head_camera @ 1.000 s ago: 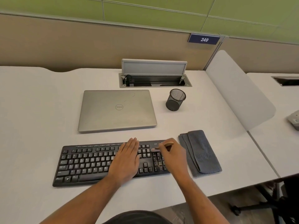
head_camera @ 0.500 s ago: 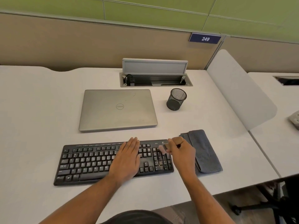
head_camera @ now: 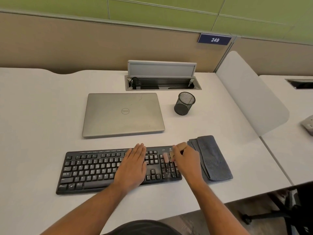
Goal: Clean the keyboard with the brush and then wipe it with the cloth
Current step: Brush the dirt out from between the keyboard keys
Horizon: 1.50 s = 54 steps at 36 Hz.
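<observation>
On the near part of the white desk (head_camera: 42,116) lies the black keyboard (head_camera: 94,170), its long side running left to right. The left hand (head_camera: 133,168) rests flat on its middle keys, fingers straight and together. The right hand (head_camera: 186,160) pinches a small brush (head_camera: 166,157), blurred, with its pale bristles over the number pad at the keyboard's right end. Just right of the keyboard lies the folded grey cloth (head_camera: 211,158). Farther back sit a closed silver laptop (head_camera: 123,114) and, to its right, a black mesh pen cup (head_camera: 185,103).
</observation>
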### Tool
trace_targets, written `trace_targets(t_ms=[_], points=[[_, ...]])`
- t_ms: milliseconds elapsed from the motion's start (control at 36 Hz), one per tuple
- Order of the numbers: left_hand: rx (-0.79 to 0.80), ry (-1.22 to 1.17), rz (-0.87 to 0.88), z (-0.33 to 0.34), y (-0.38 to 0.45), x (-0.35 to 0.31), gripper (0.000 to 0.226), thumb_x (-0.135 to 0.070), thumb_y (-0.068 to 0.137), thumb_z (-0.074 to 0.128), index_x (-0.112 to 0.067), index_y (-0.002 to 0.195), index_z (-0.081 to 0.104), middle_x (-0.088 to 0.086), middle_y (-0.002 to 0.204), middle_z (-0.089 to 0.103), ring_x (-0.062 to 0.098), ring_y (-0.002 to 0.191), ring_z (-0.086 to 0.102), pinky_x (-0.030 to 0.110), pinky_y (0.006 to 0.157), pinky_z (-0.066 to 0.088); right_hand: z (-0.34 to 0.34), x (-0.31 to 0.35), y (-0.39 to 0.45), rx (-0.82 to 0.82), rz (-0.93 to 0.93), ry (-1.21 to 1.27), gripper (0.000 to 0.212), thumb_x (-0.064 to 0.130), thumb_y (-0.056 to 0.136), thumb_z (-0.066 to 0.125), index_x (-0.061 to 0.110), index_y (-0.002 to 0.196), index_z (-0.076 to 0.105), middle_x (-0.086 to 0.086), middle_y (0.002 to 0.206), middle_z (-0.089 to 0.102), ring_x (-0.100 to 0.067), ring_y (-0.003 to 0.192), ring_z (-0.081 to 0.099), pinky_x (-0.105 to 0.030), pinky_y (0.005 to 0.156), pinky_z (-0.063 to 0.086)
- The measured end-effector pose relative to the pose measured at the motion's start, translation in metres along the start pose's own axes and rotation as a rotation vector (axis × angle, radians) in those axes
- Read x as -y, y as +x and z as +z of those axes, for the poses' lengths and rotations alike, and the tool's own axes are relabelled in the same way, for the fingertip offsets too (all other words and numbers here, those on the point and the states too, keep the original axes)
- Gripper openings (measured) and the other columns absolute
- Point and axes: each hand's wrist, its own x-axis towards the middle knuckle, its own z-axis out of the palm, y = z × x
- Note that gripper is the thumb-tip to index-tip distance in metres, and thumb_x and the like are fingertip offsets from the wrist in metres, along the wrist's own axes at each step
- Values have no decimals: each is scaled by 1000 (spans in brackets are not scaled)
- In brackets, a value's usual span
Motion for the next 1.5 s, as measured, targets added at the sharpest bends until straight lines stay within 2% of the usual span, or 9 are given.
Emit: trace_targets(t_ms=[111,278,444,639,778,1000,1250,1389,1500], points=[[5,12,-2,-2,0,0,63,-43,105,13,-13,161,14,2,169,8,15,156,4,39,127,5,7,-2,-6,25,4,45,33,31,105,55,16,79,67,6,70,73,-9,66,69,-33,65,57],[6,15,-6,-2,0,0,63,-43,106,14,-14,161,13,2,169,6,14,156,3,39,126,4,2,-1,-3,140,-56,-310,46,25,104,45,7,63,57,-3,58,66,-18,58,64,-39,63,56],[3,18,-5,-2,1,0,63,-43,105,15,-13,161,14,3,169,8,15,156,4,38,127,3,5,-6,-3,61,-25,-38,33,38,104,56,21,77,66,5,70,73,-8,67,69,-38,69,59],[12,18,-2,-2,0,0,63,-43,105,14,-14,161,12,2,168,5,15,156,3,39,126,4,-3,-11,4,230,32,-187,39,24,95,51,8,67,71,-2,60,73,-18,60,73,-43,67,63],[6,21,2,-2,0,0,63,-42,105,15,-12,160,19,4,168,14,16,156,10,41,126,11,-12,-9,5,44,-11,-3,39,30,103,58,14,70,71,8,65,73,-7,66,71,-27,68,56],[14,22,2,-3,0,0,63,-42,104,14,-13,161,16,4,168,11,16,156,7,41,127,9,-7,-20,7,142,6,-244,45,26,100,47,5,66,67,-4,62,71,-21,60,69,-43,64,59],[10,22,0,-3,0,0,63,-43,105,13,-14,161,12,3,169,7,15,156,4,39,126,4,-6,-17,-1,48,-33,-109,41,35,105,55,19,69,68,4,66,72,-8,63,67,-33,64,56],[18,20,0,-4,-1,-1,63,-43,106,13,-14,162,9,2,169,3,14,156,1,38,126,0,-11,-17,5,129,4,-157,40,25,99,51,5,69,68,1,63,72,-17,62,69,-40,66,59],[11,24,-7,-3,0,-1,63,-43,105,16,-13,161,18,4,168,13,16,156,9,40,127,9,-16,-15,4,-15,-3,-28,41,30,103,54,10,69,66,0,70,73,-13,70,70,-31,67,54]])
